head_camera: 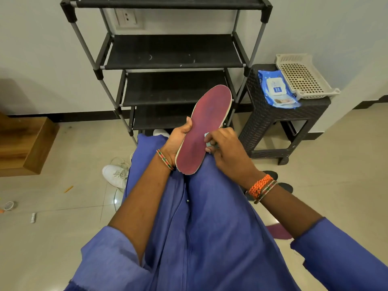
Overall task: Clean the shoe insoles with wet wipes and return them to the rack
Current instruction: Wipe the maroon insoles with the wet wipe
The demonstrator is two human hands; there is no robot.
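Over our lap, our left hand grips the red insole from underneath, thumb curled over its edge. Our right hand pinches a pale wipe against its right side. Behind it stands the rack, with the wipes pack on a stool.
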